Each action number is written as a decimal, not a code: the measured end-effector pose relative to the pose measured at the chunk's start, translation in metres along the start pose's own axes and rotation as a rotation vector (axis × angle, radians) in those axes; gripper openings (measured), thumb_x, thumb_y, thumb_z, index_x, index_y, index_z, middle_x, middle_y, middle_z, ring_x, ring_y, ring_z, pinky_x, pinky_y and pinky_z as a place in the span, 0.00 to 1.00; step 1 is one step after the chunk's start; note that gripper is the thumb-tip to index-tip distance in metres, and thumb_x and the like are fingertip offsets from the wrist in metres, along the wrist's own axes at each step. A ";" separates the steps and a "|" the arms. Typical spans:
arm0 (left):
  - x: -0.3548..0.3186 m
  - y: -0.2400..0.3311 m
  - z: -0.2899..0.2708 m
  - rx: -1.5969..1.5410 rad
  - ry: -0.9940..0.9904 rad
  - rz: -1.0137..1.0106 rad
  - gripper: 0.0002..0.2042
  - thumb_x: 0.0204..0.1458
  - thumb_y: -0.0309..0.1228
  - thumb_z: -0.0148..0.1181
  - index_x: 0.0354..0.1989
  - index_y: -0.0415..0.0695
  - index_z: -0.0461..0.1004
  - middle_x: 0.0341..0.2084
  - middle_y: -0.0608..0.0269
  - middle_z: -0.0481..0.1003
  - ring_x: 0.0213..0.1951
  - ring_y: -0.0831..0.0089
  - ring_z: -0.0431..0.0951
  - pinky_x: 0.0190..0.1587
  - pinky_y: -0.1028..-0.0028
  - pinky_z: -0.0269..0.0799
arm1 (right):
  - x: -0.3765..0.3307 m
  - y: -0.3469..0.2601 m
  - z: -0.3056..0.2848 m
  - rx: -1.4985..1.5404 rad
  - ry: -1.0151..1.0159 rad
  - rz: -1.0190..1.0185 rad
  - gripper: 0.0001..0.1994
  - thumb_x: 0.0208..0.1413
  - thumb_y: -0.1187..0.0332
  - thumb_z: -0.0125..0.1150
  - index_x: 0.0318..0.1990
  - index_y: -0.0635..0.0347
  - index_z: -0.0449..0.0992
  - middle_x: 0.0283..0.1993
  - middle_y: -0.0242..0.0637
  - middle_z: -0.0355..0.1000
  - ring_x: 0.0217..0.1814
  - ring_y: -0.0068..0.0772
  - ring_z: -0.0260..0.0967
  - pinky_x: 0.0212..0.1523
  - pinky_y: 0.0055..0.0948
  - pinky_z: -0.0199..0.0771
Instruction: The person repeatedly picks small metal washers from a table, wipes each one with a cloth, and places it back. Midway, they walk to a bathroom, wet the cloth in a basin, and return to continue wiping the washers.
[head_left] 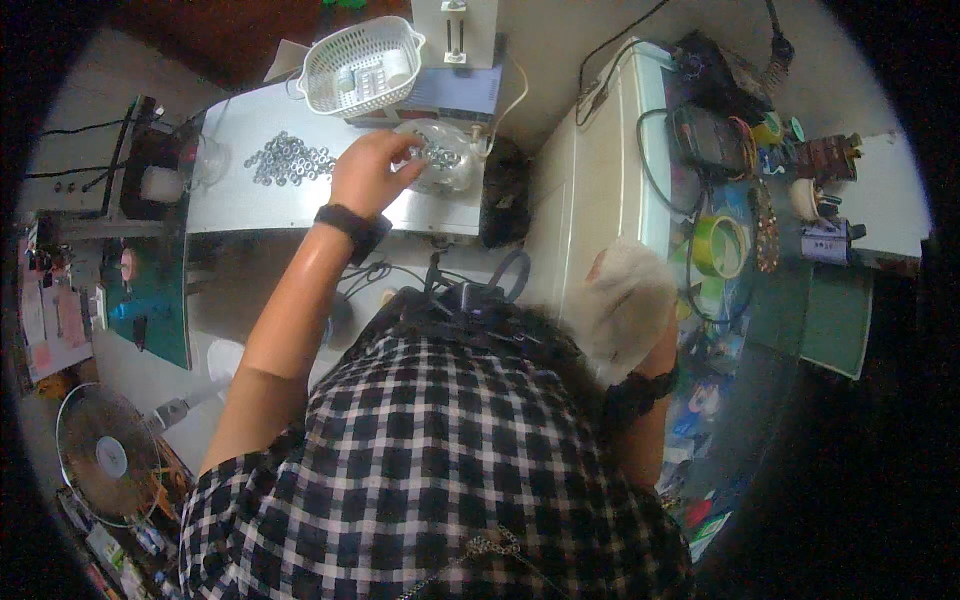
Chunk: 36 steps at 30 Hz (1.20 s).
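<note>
Metal rings, flanking left grip

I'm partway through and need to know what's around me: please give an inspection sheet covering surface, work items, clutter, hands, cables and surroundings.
Surface: pale rectangular tabletop, partly covered.
Work items: small silver ring-shaped metal parts, loosely heaped; more in a clear rounded plastic container.
Clutter: white perforated plastic basket holding small items; yellow-green tape roll at right.
Hands: left hand at the container, fingers bent, grip unclear; right hand blurred, in a whitish covering, perhaps a glove.
Cables: thick black cable, upper right.
Surroundings: round fan, lower left.
</note>
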<state>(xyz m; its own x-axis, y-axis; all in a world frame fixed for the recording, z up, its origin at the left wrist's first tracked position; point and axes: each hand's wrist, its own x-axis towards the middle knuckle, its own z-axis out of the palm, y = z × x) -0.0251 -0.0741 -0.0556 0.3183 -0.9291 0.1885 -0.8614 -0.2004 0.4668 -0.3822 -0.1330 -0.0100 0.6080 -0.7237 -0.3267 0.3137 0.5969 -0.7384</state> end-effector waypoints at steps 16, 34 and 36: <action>0.037 -0.005 0.059 0.379 -0.224 -0.121 0.08 0.50 0.36 0.58 0.36 0.52 0.80 0.32 0.57 0.78 0.39 0.56 0.77 0.41 0.59 0.72 | 0.029 -0.009 -0.017 -0.753 -0.208 0.000 0.13 0.63 0.66 0.46 0.49 0.64 0.69 0.41 0.37 0.71 0.39 0.30 0.70 0.38 0.27 0.74; -0.069 -0.195 0.035 0.105 -0.149 -0.482 0.16 0.48 0.38 0.62 0.47 0.54 0.77 0.40 0.50 0.75 0.43 0.53 0.76 0.47 0.59 0.72 | 0.042 0.027 0.058 0.145 -0.244 0.306 0.11 0.58 0.61 0.52 0.39 0.61 0.69 0.29 0.34 0.66 0.22 0.31 0.61 0.19 0.29 0.59; -0.069 -0.199 0.035 0.105 -0.125 -0.468 0.13 0.48 0.38 0.62 0.42 0.53 0.77 0.37 0.51 0.75 0.41 0.53 0.76 0.45 0.58 0.72 | 0.039 0.040 0.074 -0.085 -0.067 0.184 0.11 0.61 0.62 0.50 0.42 0.59 0.69 0.35 0.36 0.67 0.33 0.35 0.65 0.33 0.32 0.66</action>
<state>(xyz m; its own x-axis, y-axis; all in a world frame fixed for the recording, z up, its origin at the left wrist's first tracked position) 0.1106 0.0187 -0.1918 0.6364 -0.7606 -0.1284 -0.6746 -0.6295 0.3856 -0.2921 -0.1115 -0.0090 0.6972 -0.5789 -0.4228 0.1322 0.6836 -0.7178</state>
